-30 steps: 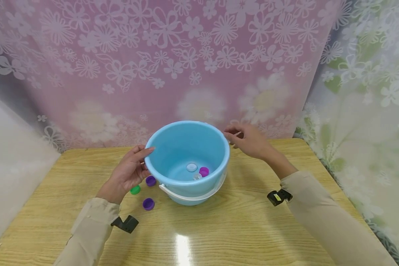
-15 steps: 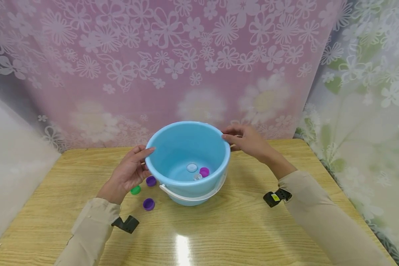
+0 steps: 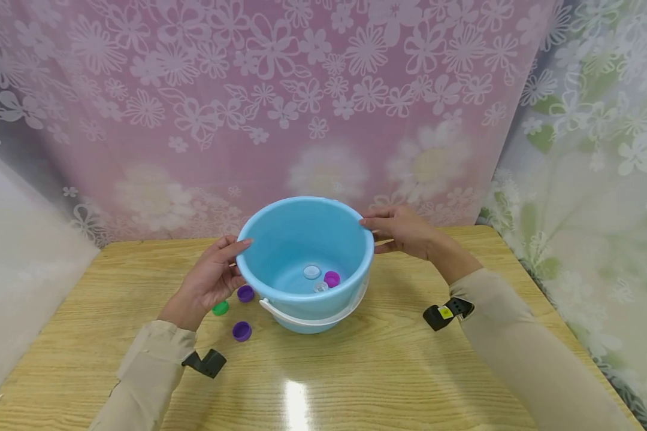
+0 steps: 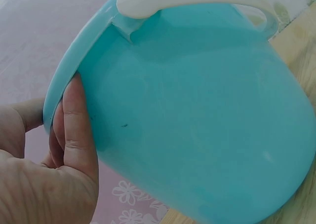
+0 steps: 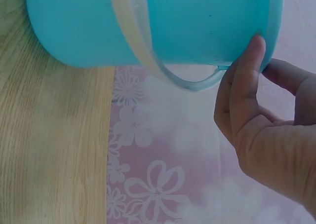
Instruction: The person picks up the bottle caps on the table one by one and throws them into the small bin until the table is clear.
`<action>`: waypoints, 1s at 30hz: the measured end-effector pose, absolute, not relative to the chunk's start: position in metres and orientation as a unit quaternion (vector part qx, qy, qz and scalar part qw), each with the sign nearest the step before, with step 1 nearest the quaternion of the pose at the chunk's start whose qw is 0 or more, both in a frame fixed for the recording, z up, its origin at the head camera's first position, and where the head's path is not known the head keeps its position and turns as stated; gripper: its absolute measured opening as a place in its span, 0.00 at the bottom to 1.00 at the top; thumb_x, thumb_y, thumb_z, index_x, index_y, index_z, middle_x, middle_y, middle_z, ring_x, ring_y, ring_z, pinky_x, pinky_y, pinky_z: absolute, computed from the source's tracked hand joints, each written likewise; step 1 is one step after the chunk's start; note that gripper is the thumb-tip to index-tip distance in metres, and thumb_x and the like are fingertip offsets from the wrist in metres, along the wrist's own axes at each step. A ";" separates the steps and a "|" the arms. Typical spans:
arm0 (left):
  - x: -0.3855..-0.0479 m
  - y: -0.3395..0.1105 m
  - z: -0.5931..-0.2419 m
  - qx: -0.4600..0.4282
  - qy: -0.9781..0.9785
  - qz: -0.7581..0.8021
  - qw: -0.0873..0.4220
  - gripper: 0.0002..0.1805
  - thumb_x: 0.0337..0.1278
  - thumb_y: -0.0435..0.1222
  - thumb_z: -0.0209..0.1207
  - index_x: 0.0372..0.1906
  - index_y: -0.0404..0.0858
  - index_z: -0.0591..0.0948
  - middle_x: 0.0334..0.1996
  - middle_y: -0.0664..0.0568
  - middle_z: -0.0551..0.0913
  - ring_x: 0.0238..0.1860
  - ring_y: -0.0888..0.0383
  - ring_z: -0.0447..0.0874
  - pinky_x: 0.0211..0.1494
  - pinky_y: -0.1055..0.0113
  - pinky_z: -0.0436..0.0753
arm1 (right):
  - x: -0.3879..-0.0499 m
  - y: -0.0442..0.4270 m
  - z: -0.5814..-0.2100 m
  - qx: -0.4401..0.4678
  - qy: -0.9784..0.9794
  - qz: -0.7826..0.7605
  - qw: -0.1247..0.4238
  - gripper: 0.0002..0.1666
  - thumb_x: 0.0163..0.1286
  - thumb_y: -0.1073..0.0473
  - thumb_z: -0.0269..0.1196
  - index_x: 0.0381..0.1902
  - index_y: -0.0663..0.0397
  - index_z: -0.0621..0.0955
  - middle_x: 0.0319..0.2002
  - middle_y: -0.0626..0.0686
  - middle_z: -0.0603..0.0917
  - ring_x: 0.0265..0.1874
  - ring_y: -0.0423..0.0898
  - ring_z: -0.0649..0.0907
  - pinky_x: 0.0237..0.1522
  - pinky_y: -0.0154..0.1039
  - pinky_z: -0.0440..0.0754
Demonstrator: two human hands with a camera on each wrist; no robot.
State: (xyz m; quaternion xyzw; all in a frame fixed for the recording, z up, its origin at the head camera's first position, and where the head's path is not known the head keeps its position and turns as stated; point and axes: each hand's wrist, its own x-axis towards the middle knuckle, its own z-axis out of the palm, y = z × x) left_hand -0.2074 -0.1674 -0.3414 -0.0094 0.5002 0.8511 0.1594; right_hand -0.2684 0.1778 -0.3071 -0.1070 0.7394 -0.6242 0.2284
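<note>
A light blue bucket [image 3: 307,308] with a white handle [image 3: 307,321] stands on the wooden table, its mouth facing the head camera. At its left rim the left hand [image 3: 207,278] grips, thumb over the edge and fingers against the outer wall [image 4: 197,110]. The right hand [image 3: 404,233] pinches the opposite rim, its thumb on top; in the right wrist view its fingers [image 5: 247,81] lie under the rim outside. On the bucket's floor lie a magenta cap [image 3: 331,279], a pale cap [image 3: 311,272] and a clear cap [image 3: 320,287].
Left of the bucket, two purple caps [image 3: 241,331] and a green cap [image 3: 220,307] lie on the table [image 3: 356,383]. A pink floral curtain [image 3: 323,120] hangs behind the table, with a pale floral one [image 3: 598,179] along the right side.
The right hand has moved from beside the rim onto it and taken hold. The left hand has kept its grip, and the bucket stands practically where it was.
</note>
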 end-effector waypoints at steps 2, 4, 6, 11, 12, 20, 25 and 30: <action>-0.207 -0.167 -0.342 -0.011 0.501 0.850 0.158 0.11 0.68 0.37 0.55 0.40 0.39 0.65 0.31 0.46 0.77 0.18 0.59 0.82 0.22 0.71 0.83 | -0.269 0.178 -0.306 -0.096 0.734 -0.627 0.242 0.24 0.72 0.57 0.58 0.59 0.68 0.74 0.50 0.62 0.79 0.47 0.54 0.83 0.45 0.48 0.83; -0.208 -0.167 -0.342 -0.013 0.502 0.851 0.158 0.10 0.68 0.37 0.55 0.40 0.39 0.65 0.31 0.47 0.76 0.18 0.59 0.81 0.22 0.71 0.83 | -0.269 0.178 -0.304 -0.087 0.730 -0.629 0.252 0.24 0.71 0.58 0.59 0.59 0.68 0.73 0.48 0.60 0.80 0.46 0.53 0.83 0.45 0.48 0.83; -0.208 -0.167 -0.342 -0.013 0.502 0.850 0.157 0.10 0.68 0.37 0.55 0.40 0.39 0.65 0.31 0.47 0.76 0.17 0.60 0.81 0.22 0.71 0.83 | -0.270 0.178 -0.303 -0.079 0.725 -0.633 0.259 0.25 0.71 0.59 0.60 0.60 0.68 0.73 0.48 0.59 0.80 0.45 0.52 0.84 0.45 0.47 0.83; -0.208 -0.167 -0.343 -0.013 0.506 0.848 0.156 0.11 0.68 0.37 0.56 0.41 0.38 0.65 0.31 0.46 0.76 0.17 0.60 0.80 0.22 0.71 0.83 | -0.270 0.178 -0.302 -0.063 0.710 -0.648 0.269 0.26 0.69 0.61 0.61 0.61 0.69 0.72 0.49 0.59 0.79 0.46 0.53 0.84 0.44 0.47 0.83; -0.208 -0.167 -0.343 -0.014 0.507 0.848 0.155 0.11 0.68 0.37 0.56 0.41 0.38 0.65 0.32 0.46 0.76 0.18 0.60 0.80 0.22 0.71 0.83 | -0.271 0.179 -0.303 -0.062 0.707 -0.650 0.271 0.26 0.69 0.61 0.61 0.61 0.69 0.71 0.49 0.59 0.79 0.46 0.53 0.83 0.44 0.47 0.83; -0.208 -0.167 -0.342 -0.017 0.507 0.847 0.156 0.12 0.67 0.38 0.57 0.41 0.38 0.65 0.31 0.46 0.77 0.18 0.60 0.81 0.22 0.71 0.83 | -0.274 0.179 -0.306 -0.050 0.678 -0.676 0.284 0.25 0.67 0.61 0.63 0.59 0.69 0.73 0.48 0.57 0.78 0.45 0.52 0.83 0.43 0.47 0.83; -0.209 -0.168 -0.343 -0.015 0.513 0.844 0.156 0.12 0.66 0.38 0.58 0.40 0.38 0.65 0.32 0.46 0.76 0.19 0.59 0.81 0.23 0.71 0.83 | -0.274 0.178 -0.307 -0.048 0.672 -0.682 0.285 0.23 0.68 0.62 0.62 0.57 0.69 0.74 0.47 0.56 0.77 0.44 0.51 0.83 0.43 0.47 0.84; -0.209 -0.171 -0.343 -0.019 0.580 0.802 0.141 0.15 0.64 0.42 0.60 0.40 0.39 0.67 0.29 0.50 0.74 0.20 0.60 0.79 0.28 0.68 0.85 | -0.273 0.179 -0.306 -0.050 0.671 -0.682 0.286 0.22 0.69 0.63 0.60 0.58 0.69 0.72 0.46 0.56 0.77 0.43 0.49 0.83 0.43 0.46 0.84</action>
